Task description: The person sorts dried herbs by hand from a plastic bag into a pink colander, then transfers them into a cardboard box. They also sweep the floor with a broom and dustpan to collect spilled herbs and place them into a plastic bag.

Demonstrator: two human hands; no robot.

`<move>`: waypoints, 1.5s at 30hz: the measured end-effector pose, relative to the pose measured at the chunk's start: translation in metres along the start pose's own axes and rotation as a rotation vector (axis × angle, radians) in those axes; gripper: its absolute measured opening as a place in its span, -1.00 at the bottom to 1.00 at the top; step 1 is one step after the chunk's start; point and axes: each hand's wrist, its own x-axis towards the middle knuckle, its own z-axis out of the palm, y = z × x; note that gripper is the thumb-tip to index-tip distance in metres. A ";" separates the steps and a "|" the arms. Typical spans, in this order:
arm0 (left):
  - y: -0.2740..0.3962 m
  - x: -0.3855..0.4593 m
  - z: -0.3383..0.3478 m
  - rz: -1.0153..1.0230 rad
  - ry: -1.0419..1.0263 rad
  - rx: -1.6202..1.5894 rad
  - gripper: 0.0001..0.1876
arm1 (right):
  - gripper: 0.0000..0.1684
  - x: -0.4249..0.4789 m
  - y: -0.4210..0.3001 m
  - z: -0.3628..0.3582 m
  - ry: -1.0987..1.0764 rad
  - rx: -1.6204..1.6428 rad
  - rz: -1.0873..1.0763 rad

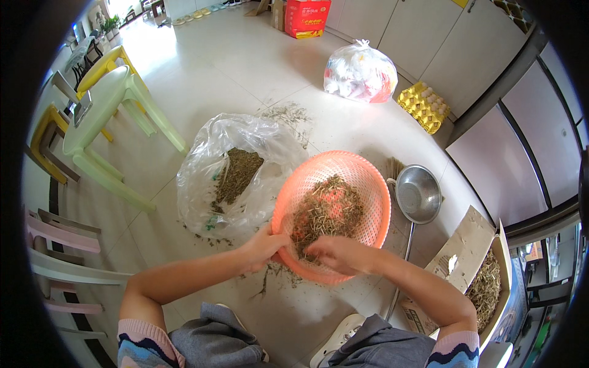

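Note:
My left hand (264, 248) grips the rim of an orange plastic basket (375, 207) with perforated walls, its thumb over the edge. Inside the basket lies a loose heap of dried, chopped plant stems (338, 198). My right hand (338, 254) reaches into the near side of the basket, fingers curled at the edge of the heap and slightly blurred; whether it grasps any stems I cannot tell. Left of the basket, a clear plastic bag (198, 165) lies spread on the floor with finer dark plant crumbs (239, 175) in it.
To the right lie a long-handled metal ladle (418, 195), a broom head (394, 168) and a cardboard box (464, 250) holding more dried stems. Farther off are a tied plastic bag (361, 71) and an egg tray (425, 106). A green stool (110, 106) stands left. Scattered bits litter the floor.

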 end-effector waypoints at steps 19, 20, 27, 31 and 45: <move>0.004 -0.003 0.011 0.032 -0.092 0.043 -0.55 | -0.48 0.012 0.058 -0.055 0.643 -0.616 0.437; 0.004 -0.002 0.011 0.021 -0.091 0.048 -0.55 | -0.47 0.019 0.054 -0.047 0.612 -0.665 0.450; -0.002 0.001 0.010 0.071 -0.091 0.039 -0.60 | -0.50 0.022 0.019 0.011 0.364 -0.514 -0.179; 0.001 0.002 0.004 0.018 -0.067 0.034 -0.60 | -0.61 0.007 0.031 0.023 0.152 -0.569 -0.321; 0.011 0.001 0.013 0.009 -0.024 0.037 -0.54 | -0.39 -0.016 0.070 -0.035 0.418 -0.578 0.443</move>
